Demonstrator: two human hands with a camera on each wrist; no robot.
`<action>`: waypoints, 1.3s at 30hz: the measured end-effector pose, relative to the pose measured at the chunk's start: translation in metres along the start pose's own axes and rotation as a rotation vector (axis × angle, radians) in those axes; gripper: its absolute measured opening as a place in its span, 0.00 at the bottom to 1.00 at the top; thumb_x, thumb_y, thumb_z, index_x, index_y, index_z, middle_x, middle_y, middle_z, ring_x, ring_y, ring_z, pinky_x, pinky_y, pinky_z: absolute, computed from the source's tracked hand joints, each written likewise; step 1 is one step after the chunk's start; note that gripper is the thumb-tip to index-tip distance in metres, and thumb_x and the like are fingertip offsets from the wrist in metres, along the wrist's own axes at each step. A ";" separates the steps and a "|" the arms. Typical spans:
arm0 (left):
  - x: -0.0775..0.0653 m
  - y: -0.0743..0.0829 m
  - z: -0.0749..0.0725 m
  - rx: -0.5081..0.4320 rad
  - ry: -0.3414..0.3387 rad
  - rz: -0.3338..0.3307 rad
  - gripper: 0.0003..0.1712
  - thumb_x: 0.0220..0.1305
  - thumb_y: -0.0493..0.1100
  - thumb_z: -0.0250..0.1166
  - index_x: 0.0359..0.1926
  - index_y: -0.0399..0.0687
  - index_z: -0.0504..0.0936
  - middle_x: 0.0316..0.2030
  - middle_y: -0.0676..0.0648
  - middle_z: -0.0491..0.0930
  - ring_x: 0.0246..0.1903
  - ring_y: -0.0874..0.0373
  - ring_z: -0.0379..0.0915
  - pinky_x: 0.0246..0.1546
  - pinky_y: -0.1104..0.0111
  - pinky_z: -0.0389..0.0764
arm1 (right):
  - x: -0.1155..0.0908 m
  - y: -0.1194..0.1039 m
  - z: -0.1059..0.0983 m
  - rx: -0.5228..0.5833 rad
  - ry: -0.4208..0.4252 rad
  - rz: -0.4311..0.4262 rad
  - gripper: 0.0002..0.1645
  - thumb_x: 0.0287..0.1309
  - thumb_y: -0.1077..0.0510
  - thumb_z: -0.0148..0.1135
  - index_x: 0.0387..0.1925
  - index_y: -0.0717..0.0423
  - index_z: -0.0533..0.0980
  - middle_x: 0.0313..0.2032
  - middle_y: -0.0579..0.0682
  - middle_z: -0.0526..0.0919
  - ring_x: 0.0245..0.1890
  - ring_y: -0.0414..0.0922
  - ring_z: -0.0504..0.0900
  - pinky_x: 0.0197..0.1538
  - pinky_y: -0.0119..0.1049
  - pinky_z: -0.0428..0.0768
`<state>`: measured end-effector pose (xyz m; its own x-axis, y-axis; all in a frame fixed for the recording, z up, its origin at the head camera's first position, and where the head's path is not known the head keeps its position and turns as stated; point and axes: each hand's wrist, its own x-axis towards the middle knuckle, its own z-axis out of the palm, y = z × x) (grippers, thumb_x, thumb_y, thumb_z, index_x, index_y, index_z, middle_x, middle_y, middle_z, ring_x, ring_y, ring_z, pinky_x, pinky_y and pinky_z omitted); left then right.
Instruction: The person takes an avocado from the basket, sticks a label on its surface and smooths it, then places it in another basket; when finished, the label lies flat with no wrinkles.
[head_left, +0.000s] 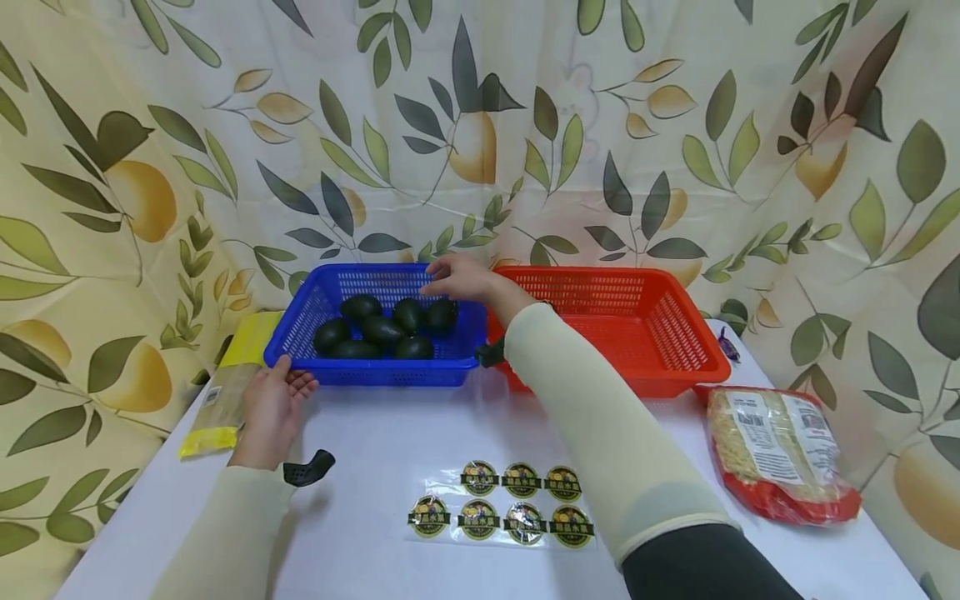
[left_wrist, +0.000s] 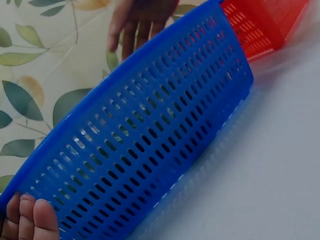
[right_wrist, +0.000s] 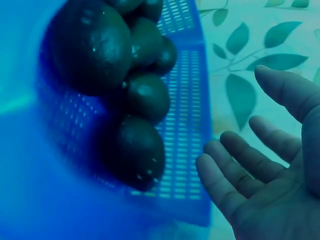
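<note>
A blue perforated plastic basket (head_left: 390, 374) holds several dark green avocados (head_left: 382, 331), grouped in its middle and right part. My left hand (head_left: 272, 410) is at the basket's front left corner, thumb near the rim and relaxed fingers against the outer wall. In the left wrist view its fingertips (left_wrist: 44, 215) show just below the rim. Over the basket's back right side is my right hand (head_left: 467, 279), fingers loosely bent. The right wrist view shows that hand (right_wrist: 270, 185) spread with an empty palm, beside the basket's perforated wall and the avocados.
A red perforated basket (head_left: 607, 329) stands right beside the blue one. In front lies a clear sheet of round black-and-gold stickers (head_left: 521, 522). A yellow-and-clear packet (head_left: 225, 392) lies left. A red-and-clear bag of noodles (head_left: 776, 450) lies right. Patterned curtain (head_left: 525, 125) hangs behind.
</note>
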<state>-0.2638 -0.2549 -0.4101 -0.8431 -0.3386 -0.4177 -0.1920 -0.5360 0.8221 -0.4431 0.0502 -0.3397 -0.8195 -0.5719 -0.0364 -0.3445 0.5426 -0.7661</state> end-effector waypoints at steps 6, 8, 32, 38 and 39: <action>-0.002 -0.004 -0.002 0.036 0.003 0.012 0.11 0.82 0.54 0.49 0.53 0.55 0.66 0.46 0.49 0.72 0.46 0.57 0.72 0.50 0.71 0.84 | 0.029 0.013 0.012 -0.099 0.012 0.010 0.34 0.65 0.46 0.68 0.66 0.59 0.75 0.60 0.57 0.82 0.58 0.54 0.79 0.65 0.48 0.79; -0.003 -0.008 -0.003 0.051 0.010 0.013 0.10 0.82 0.54 0.49 0.52 0.55 0.66 0.47 0.49 0.72 0.47 0.57 0.72 0.51 0.72 0.84 | 0.034 0.017 0.016 -0.146 -0.010 0.027 0.33 0.65 0.46 0.68 0.66 0.59 0.76 0.61 0.57 0.81 0.60 0.54 0.78 0.67 0.49 0.77; 0.003 -0.012 -0.006 0.134 0.012 0.084 0.10 0.83 0.53 0.49 0.49 0.53 0.67 0.43 0.50 0.75 0.44 0.59 0.75 0.51 0.72 0.83 | 0.043 0.016 0.039 -0.302 -0.303 0.356 0.44 0.58 0.45 0.77 0.73 0.48 0.71 0.70 0.57 0.74 0.66 0.60 0.76 0.69 0.62 0.74; 0.007 -0.011 -0.006 0.143 0.017 0.112 0.11 0.83 0.54 0.49 0.50 0.53 0.67 0.43 0.50 0.75 0.44 0.58 0.76 0.52 0.71 0.84 | 0.048 0.022 0.039 -0.214 -0.393 0.329 0.47 0.59 0.49 0.77 0.77 0.43 0.66 0.74 0.58 0.68 0.70 0.63 0.72 0.70 0.66 0.70; 0.007 -0.011 -0.007 0.145 0.016 0.112 0.11 0.83 0.54 0.49 0.50 0.53 0.67 0.43 0.50 0.75 0.45 0.58 0.76 0.52 0.71 0.84 | 0.049 0.023 0.039 -0.214 -0.403 0.321 0.48 0.59 0.48 0.76 0.77 0.43 0.65 0.74 0.58 0.67 0.70 0.62 0.71 0.71 0.66 0.69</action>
<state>-0.2647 -0.2568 -0.4245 -0.8551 -0.4030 -0.3261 -0.1690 -0.3780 0.9102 -0.4731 0.0106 -0.3839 -0.6732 -0.5249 -0.5208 -0.2264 0.8168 -0.5306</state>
